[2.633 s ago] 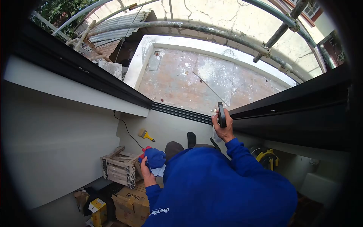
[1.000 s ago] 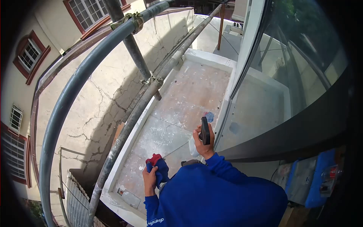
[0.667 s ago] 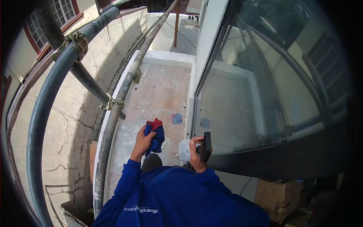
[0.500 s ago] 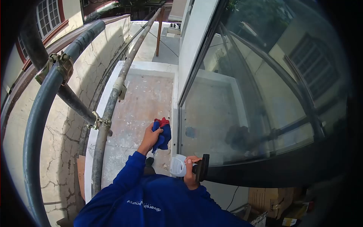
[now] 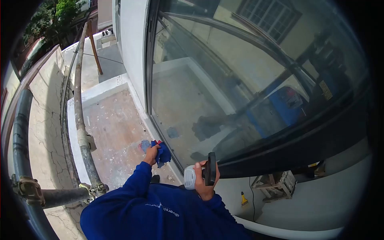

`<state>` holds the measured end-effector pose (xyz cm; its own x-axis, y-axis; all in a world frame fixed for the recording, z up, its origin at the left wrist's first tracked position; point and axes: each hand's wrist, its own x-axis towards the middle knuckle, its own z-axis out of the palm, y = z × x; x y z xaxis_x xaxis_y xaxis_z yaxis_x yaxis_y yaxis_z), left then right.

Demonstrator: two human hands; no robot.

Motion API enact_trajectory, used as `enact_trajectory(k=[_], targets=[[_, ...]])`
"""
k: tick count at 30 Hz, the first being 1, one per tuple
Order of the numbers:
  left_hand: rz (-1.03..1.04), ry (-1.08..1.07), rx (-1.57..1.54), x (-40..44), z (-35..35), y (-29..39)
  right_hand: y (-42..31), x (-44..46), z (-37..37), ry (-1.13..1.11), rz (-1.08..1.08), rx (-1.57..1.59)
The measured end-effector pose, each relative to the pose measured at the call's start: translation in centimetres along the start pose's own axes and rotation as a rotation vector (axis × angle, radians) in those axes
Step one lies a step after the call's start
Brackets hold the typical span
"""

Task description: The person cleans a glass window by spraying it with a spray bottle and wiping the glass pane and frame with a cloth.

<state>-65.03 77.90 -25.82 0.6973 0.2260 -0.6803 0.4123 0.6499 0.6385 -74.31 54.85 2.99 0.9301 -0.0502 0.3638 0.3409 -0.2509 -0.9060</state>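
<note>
My left hand [image 5: 151,155] is closed around a crumpled blue and red cloth [image 5: 163,155], held low beside the lower edge of a window frame. Whether the cloth touches the frame I cannot tell. My right hand [image 5: 205,188] grips a handheld device with a whitish ribbed body [image 5: 189,178] and a flat black head [image 5: 211,168]; its exact kind is unclear. Large window glass [image 5: 208,92] stands just beyond both hands and reflects a building, pipes and a blue-clothed figure.
Metal scaffold pipes [image 5: 82,116] run along the left, joined by a clamp [image 5: 29,190]. Below lies a paint-spotted ledge [image 5: 112,120] with a white rim. At lower right are a wooden stand [image 5: 276,186], a yellow-handled tool [image 5: 244,199] and a dark cord [image 5: 252,200].
My view has turned right and tilted, so the window fills more of it. The cloth now appears nearer the window frame. Both hands keep their holds, and the device's black head looks more upright.
</note>
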Motion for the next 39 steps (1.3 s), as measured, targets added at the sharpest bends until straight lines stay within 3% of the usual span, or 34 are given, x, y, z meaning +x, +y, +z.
enact_trajectory(k=[6, 11, 13, 18, 22, 26, 29, 35, 39], targets=[[-0.069, -0.078, 0.118, -2.1, 0.8, -3.2, -1.1, -0.9, -0.3, 0.112, -0.031, 0.065], [-0.153, -0.139, 0.199, -3.9, 1.0, -6.9, 0.5, -3.2, -3.6, 0.038, -0.099, -0.101], [-0.157, -0.124, 0.265, -6.0, 1.2, -6.7, -1.7, -2.9, -3.4, 0.134, -0.074, -0.033], [-0.243, -0.084, 0.340, -9.2, 1.0, -6.3, 1.3, -4.3, -4.7, 0.095, -0.123, -0.142], [-0.270, -0.131, 0.316, -4.6, -0.1, -7.9, -1.4, -3.6, -3.5, 0.159, -0.064, -0.037], [-0.260, -0.157, 0.344, -1.4, 0.9, -6.5, 1.0, -3.4, -3.3, 0.086, -0.179, -0.273], [-0.224, -0.213, 0.387, -1.4, 1.8, -3.9, -0.8, -2.5, -1.4, 0.243, -0.052, -0.122], [-0.275, -0.215, 0.429, 1.1, 0.7, -3.2, 3.1, -3.8, -1.3, 0.220, -0.016, -0.152], [-0.318, -0.231, 0.477, 0.5, 0.7, -3.3, 0.5, -3.1, 0.5, 0.410, 0.166, 0.185]])
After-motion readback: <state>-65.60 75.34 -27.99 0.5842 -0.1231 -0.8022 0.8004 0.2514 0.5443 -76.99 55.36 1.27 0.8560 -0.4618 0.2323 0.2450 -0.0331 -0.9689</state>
